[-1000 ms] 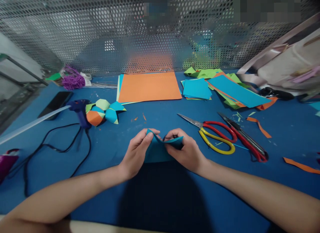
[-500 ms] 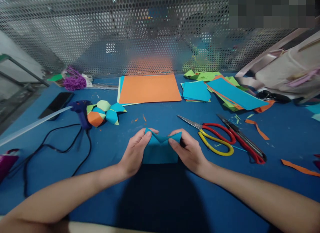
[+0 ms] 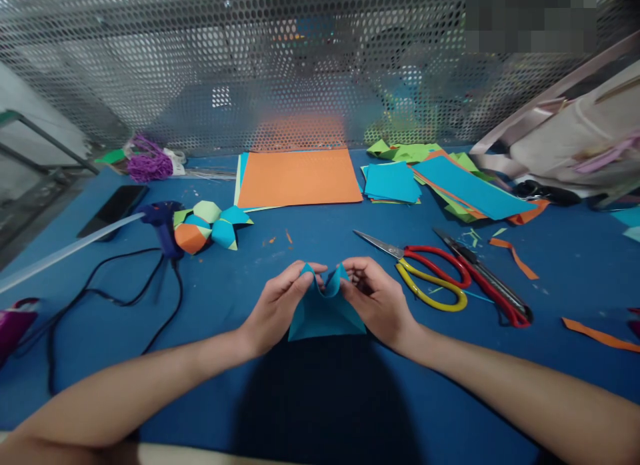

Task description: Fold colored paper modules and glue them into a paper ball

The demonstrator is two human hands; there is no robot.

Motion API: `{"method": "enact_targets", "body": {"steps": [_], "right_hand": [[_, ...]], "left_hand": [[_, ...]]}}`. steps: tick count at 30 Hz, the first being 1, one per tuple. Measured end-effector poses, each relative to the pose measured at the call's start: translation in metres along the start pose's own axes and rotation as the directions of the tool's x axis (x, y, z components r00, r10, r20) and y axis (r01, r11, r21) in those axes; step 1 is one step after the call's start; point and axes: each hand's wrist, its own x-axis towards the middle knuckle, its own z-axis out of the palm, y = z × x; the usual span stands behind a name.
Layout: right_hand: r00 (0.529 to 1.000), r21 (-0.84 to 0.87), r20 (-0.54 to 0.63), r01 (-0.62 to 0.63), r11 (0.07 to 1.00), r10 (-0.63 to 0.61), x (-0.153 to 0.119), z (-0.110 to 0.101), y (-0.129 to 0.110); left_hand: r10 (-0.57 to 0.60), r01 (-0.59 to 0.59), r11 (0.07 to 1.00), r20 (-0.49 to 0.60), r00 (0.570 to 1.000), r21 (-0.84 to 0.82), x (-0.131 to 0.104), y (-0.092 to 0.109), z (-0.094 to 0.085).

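Observation:
A blue sheet of paper (image 3: 326, 318) is held between my two hands above the blue table (image 3: 210, 392). Its upper edge curves into a U-shaped dip, with the two top corners raised. At the left corner, my left hand (image 3: 283, 302) pinches the paper between thumb and fingers. My right hand (image 3: 377, 298) grips the other corner in the same way, its thumb on the near face. To the right of my right hand lie scissors (image 3: 430, 272) with one red and one yellow handle, and a red and black utility knife (image 3: 485, 278).
Behind my hands lie orange paper (image 3: 300, 178), blue paper squares (image 3: 393, 182) and paper strips (image 3: 475, 185). At the left are a glue gun (image 3: 165, 225) with its cord, folded paper pieces (image 3: 207, 225) and a phone (image 3: 114, 210). A perforated metal panel (image 3: 300, 65) borders the back.
My hands have drawn closer together, bringing the paper's top corners nearer each other. The dip between them is deeper, and the lower edge has spread and come slightly toward me.

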Motion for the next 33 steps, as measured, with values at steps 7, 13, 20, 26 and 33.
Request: {"method": "enact_targets", "body": {"steps": [7,13,20,26,33], "right_hand": [[0.999,-0.023,0.016,0.03,0.999,-0.03,0.0021,-0.0015,-0.0045],[0.987,-0.023,0.041,0.155,0.988,-0.154,0.003,-0.0012,-0.0063],[0.973,-0.009,0.057,0.222,0.975,-0.221,0.003,-0.0003,-0.005],[0.973,-0.011,0.069,0.222,0.975,-0.221,0.0032,-0.0005,-0.0068],[0.987,-0.003,0.052,0.153,0.988,-0.152,0.0036,-0.001,-0.0091]], "left_hand": [[-0.011,0.009,0.999,-0.06,0.998,-0.032,-0.0017,-0.001,0.0027],[0.045,-0.043,0.998,-0.046,0.998,0.046,-0.0021,-0.0009,0.0033],[0.06,-0.057,0.995,-0.041,0.997,0.086,-0.002,0.0035,0.0048],[0.059,-0.057,0.993,-0.018,0.998,0.107,-0.0025,0.0049,0.0046],[0.059,-0.057,0.995,-0.024,0.998,0.076,-0.0017,0.0065,0.0035]]}}
